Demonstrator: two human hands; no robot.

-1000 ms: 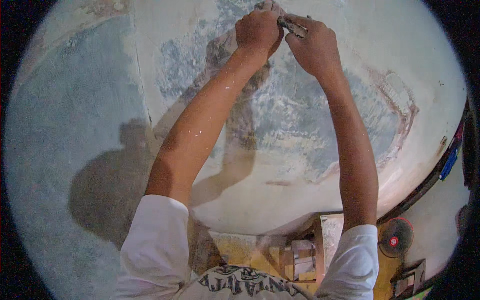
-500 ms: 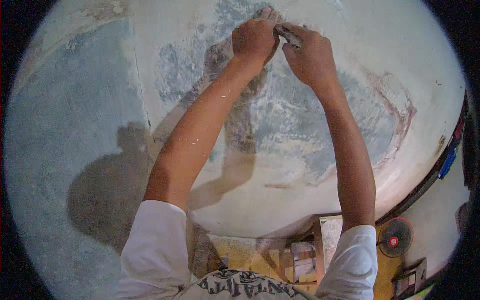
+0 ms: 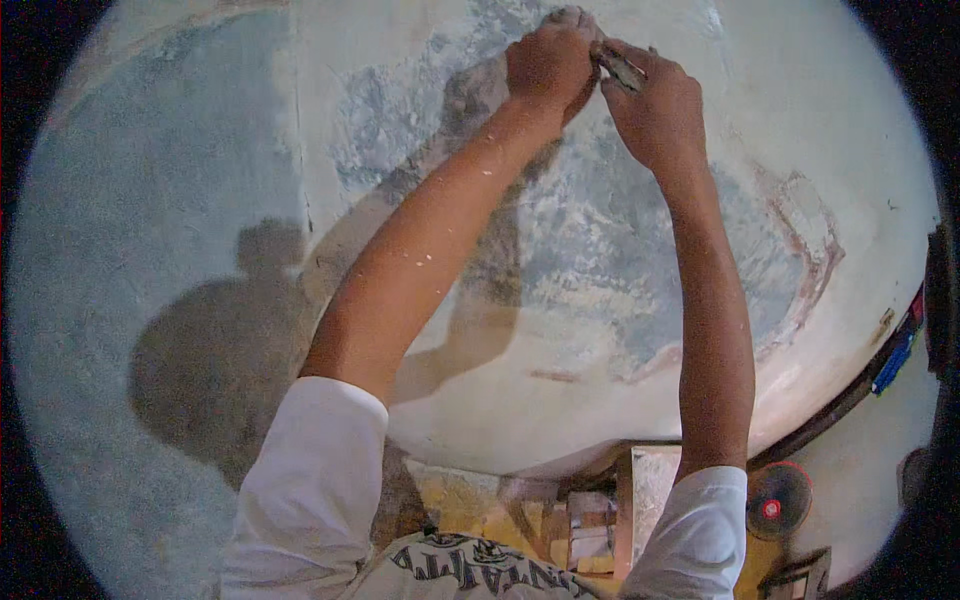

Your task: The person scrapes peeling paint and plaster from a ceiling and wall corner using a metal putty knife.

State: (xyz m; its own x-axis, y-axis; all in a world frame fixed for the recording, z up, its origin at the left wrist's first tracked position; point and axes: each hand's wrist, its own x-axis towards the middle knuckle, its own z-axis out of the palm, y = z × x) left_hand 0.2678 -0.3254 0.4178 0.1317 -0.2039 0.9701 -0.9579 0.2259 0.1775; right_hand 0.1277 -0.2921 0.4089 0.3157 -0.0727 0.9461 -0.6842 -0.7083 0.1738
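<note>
With both hands raised to the patchy wall (image 3: 600, 260), our left hand (image 3: 548, 62) fisted beside the right hand (image 3: 655, 105) gripping a scraper (image 3: 620, 68), we judged steady, flat, short strokes best.

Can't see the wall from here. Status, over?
Left hand fisted against the patchy wall. Right hand grips a small scraper beside it. Nothing in the way.

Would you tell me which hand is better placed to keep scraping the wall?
The right hand: it grips the scraper, with the blade against the wall. The left hand is fisted beside the blade, seemingly only bracing.
</note>
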